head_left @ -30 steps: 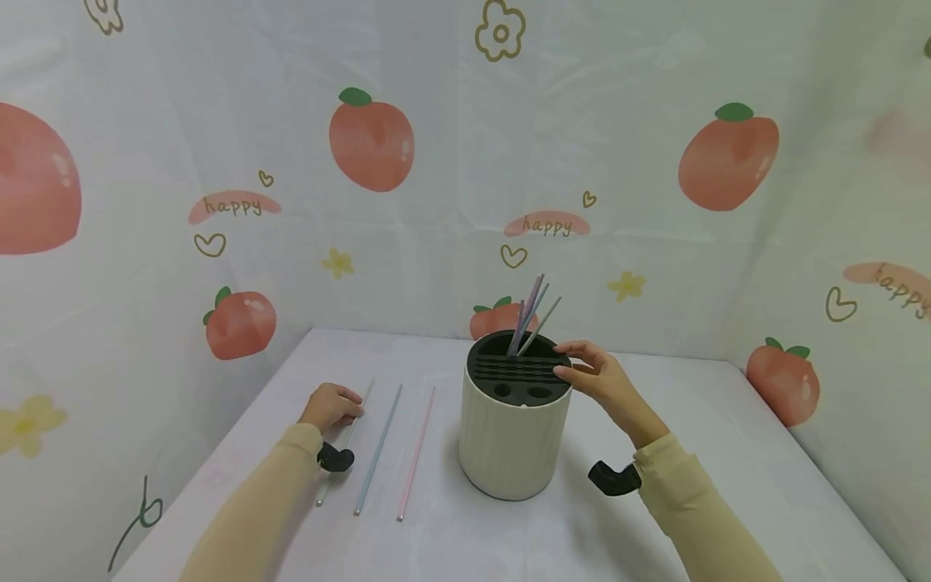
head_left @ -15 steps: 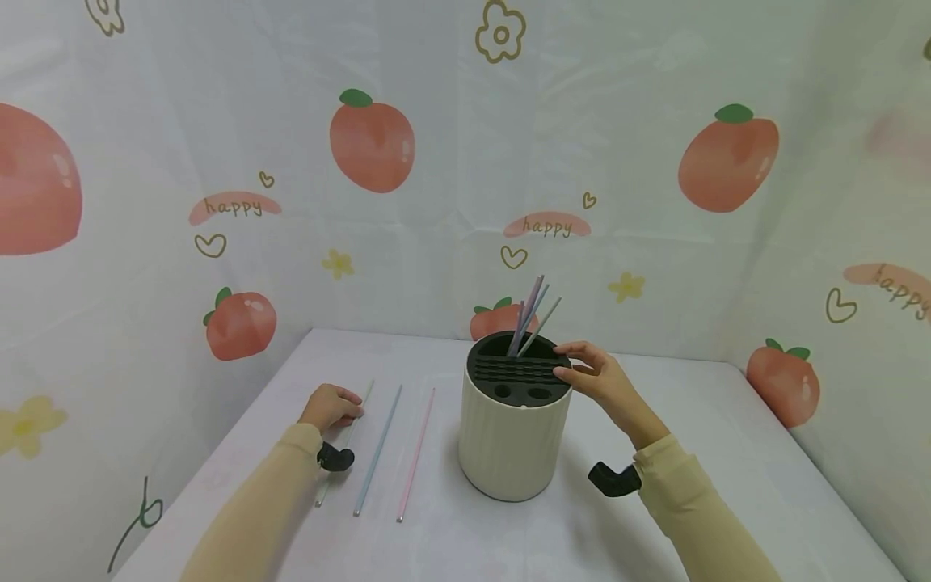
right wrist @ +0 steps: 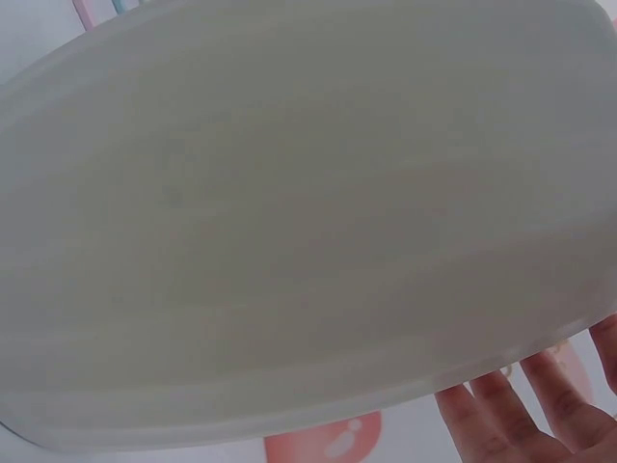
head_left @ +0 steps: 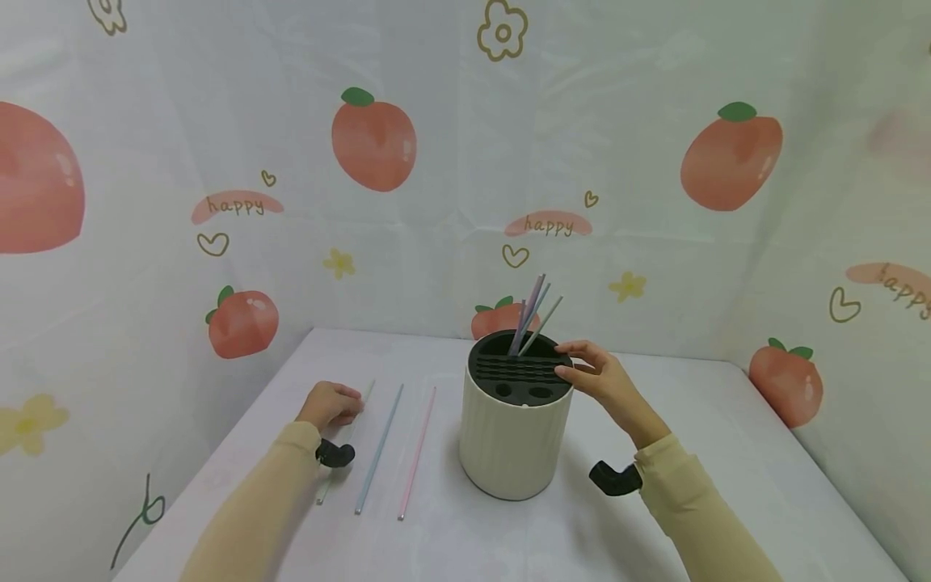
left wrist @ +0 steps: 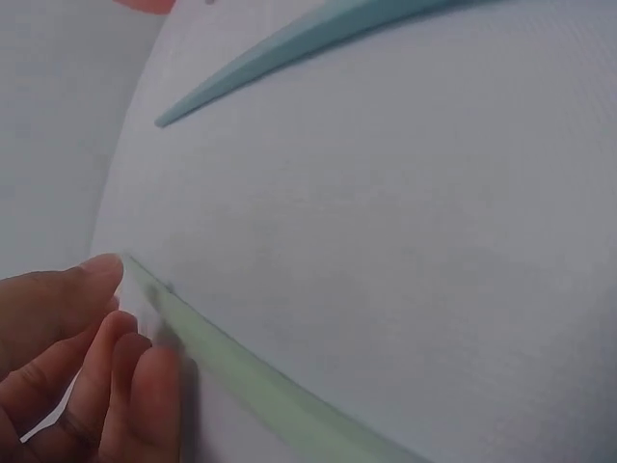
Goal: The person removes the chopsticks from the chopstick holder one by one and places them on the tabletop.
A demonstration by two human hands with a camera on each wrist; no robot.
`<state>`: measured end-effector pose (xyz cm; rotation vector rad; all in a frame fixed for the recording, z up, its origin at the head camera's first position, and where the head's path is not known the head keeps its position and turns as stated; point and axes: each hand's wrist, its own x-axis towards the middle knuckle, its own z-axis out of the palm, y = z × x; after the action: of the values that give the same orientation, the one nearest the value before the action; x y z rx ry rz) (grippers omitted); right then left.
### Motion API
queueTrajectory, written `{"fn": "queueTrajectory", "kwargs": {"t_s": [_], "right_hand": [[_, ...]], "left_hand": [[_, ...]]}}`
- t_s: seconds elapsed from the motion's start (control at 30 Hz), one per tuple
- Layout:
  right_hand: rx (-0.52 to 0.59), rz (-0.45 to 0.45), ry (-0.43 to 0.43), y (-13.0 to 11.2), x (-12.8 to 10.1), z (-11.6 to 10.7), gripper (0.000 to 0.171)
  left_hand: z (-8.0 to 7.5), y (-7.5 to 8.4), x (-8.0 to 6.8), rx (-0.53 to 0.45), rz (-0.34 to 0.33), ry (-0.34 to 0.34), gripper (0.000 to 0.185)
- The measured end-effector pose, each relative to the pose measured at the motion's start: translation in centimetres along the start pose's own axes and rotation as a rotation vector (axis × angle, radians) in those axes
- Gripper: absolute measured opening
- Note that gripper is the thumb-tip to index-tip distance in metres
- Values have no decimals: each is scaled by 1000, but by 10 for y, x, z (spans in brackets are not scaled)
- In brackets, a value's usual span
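A cream ribbed holder (head_left: 512, 440) with a dark slotted top (head_left: 518, 370) stands mid-table, and several straws (head_left: 536, 314) lean in it. My right hand (head_left: 598, 377) rests against its right rim, fingers (right wrist: 521, 417) fairly straight along the wall (right wrist: 289, 222). My left hand (head_left: 330, 402) lies curled over a pale green straw (head_left: 321, 493) on the table. In the left wrist view its thumb and fingertips (left wrist: 145, 371) pinch that green straw (left wrist: 251, 381) near its far end. A blue straw (head_left: 378, 449) and a pink straw (head_left: 417, 453) lie side by side between the left hand and the holder.
The white table (head_left: 727, 453) sits in a corner of peach-printed curtain walls (head_left: 374, 145) at the back and both sides. The blue straw (left wrist: 289, 43) lies a short way beyond the green one. Black wrist camera mounts (head_left: 614, 478) sit under both sleeves.
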<state>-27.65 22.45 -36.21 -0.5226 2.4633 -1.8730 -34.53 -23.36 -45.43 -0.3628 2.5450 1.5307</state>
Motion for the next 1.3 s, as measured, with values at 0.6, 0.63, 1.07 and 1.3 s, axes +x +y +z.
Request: {"fn": "queueTrajectory", "kwargs": {"t_s": [0.6, 0.63, 1.07, 1.3], "right_hand": [[2, 3, 5, -1, -1, -1, 43], [0, 0, 5, -1, -1, -1, 43], [15, 1, 10, -1, 0, 1, 43], [13, 0, 12, 0, 0, 0, 43]], "left_hand": [[9, 165, -54, -431, 454, -115, 40], [13, 175, -59, -449, 484, -128, 39], [76, 219, -101, -383, 677, -311, 25], [98, 220, -101, -285, 671, -375, 23]]}}
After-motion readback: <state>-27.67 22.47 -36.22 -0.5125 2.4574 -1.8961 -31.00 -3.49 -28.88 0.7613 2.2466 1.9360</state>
